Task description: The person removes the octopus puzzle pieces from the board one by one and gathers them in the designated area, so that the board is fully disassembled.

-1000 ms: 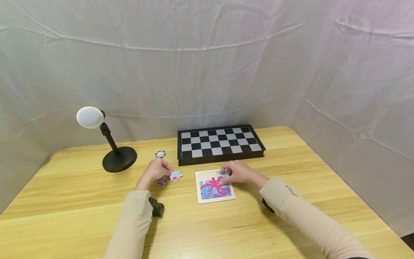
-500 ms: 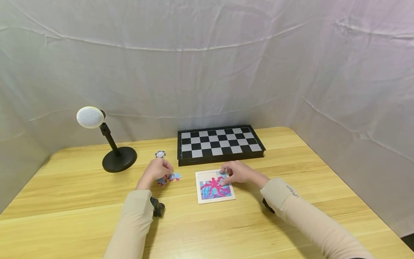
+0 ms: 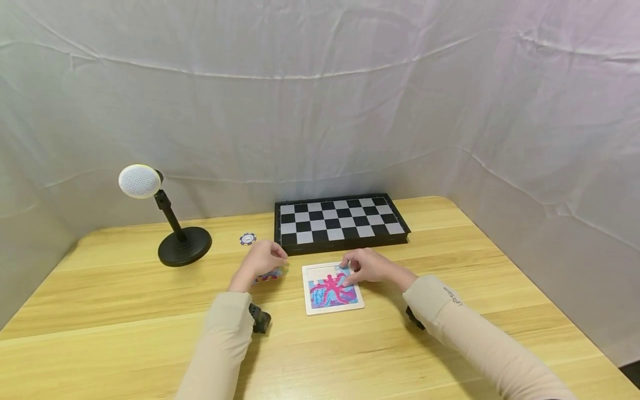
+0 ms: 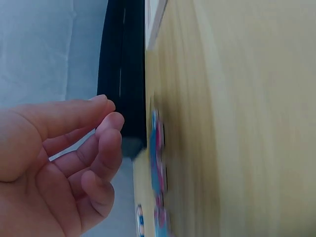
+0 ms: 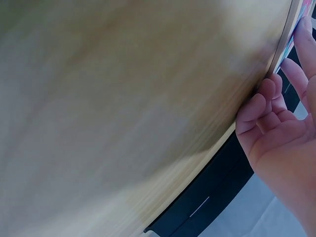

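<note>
My left hand (image 3: 261, 260) hovers low over loose jigsaw pieces (image 3: 270, 275), partly covering them in the head view. In the left wrist view its thumb and fingertips are bent close together with nothing visible between them, and the pieces (image 4: 158, 158) lie flat on the table beside it. An octopus jigsaw puzzle (image 3: 330, 294) in a white frame (image 3: 307, 309) lies to the right, its upper-left part bare. My right hand (image 3: 367, 265) rests thumb and index fingertip on the puzzle's upper right corner. Its other fingers are bent at the frame's edge in the right wrist view.
A black-framed checkered board (image 3: 340, 219) lies behind the puzzle. A poker chip (image 3: 247, 239) sits beyond the left hand. Farther left, a microphone (image 3: 140, 181) stands on a round black base (image 3: 185, 246). Pale cloth (image 3: 320, 111) hangs around the wooden table (image 3: 350, 355).
My left hand has let go of the light-blue jigsaw piece, now lying on the table, and has moved right and slightly away from me. The right hand stays on the puzzle.
</note>
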Demonstrator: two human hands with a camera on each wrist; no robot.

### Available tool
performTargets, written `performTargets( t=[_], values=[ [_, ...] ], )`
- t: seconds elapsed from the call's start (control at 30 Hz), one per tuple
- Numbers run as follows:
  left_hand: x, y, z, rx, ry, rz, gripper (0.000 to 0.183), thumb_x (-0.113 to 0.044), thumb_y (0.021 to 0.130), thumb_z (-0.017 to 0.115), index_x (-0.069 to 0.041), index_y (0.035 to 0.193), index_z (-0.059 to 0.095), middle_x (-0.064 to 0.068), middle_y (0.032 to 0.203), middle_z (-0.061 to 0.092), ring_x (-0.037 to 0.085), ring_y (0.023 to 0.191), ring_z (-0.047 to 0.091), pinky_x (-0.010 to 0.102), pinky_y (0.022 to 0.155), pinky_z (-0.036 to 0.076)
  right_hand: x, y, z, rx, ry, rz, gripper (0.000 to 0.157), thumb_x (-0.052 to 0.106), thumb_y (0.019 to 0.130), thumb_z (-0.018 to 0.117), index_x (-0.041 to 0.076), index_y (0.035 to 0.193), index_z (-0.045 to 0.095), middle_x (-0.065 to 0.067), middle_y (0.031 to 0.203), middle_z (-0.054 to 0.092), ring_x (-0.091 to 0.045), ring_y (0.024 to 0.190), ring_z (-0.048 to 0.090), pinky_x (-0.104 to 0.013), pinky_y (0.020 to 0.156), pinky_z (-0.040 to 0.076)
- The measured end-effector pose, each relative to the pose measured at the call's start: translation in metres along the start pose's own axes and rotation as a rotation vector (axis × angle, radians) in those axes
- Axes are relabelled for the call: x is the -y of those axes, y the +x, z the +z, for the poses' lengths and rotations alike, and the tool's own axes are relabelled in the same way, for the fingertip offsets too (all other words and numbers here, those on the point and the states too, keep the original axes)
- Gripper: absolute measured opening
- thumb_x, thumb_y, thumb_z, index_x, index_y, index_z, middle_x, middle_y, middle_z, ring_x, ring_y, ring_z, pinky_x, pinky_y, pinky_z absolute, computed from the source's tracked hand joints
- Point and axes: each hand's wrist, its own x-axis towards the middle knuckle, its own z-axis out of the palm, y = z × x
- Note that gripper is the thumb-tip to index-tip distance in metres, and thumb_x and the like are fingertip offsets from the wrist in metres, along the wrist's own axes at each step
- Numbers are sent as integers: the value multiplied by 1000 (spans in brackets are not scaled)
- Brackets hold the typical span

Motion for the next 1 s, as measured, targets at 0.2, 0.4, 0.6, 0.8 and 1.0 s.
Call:
performTargets(
  t=[0.2, 0.4, 0.6, 0.8, 1.0],
  values=[
    [-14, 3, 13, 28, -54, -18, 5, -3, 79, 65, 1, 81, 65, 3, 69, 60, 18, 55, 55, 23, 50, 43, -1, -1, 0, -3, 10, -20, 35, 25, 71, 75, 6, 98, 63, 1, 68, 47, -11, 65, 41, -23, 59, 37],
    [-25, 9, 25, 67, -57, -8, 4, -3, 77, 66, 0, 81, 66, 3, 71, 60, 16, 57, 53, 23, 53, 44, -1, -1, -1, 1, 21, -9, 40, 26, 71, 75, 6, 101, 59, 2, 69, 46, -12, 66, 42, -23, 60, 37],
    [-30, 15, 37, 92, -15, 55, 4, -5, 75, 69, -4, 79, 67, 1, 71, 60, 13, 60, 50, 22, 54, 42, -2, -1, -1, 5, 28, -6, 41, 26, 70, 76, 5, 101, 59, 2, 70, 47, -12, 67, 42, -24, 60, 38],
    [-37, 20, 47, 149, -5, 72, 10, -8, 74, 72, -5, 83, 67, 2, 77, 59, 14, 69, 50, 22, 57, 41, -1, -2, -3, 17, 37, -1, 43, 27, 70, 76, 5, 102, 58, 1, 72, 47, -13, 68, 42, -24, 61, 37],
    [-46, 23, 51, 194, 14, 76, 17, -8, 71, 74, -5, 87, 68, 4, 85, 60, 15, 75, 51, 25, 64, 42, 0, -3, -3, 14, 33, -15, 42, 25, 69, 77, 4, 101, 58, 0, 71, 47, -12, 68, 42, -23, 60, 36]
  ],
)
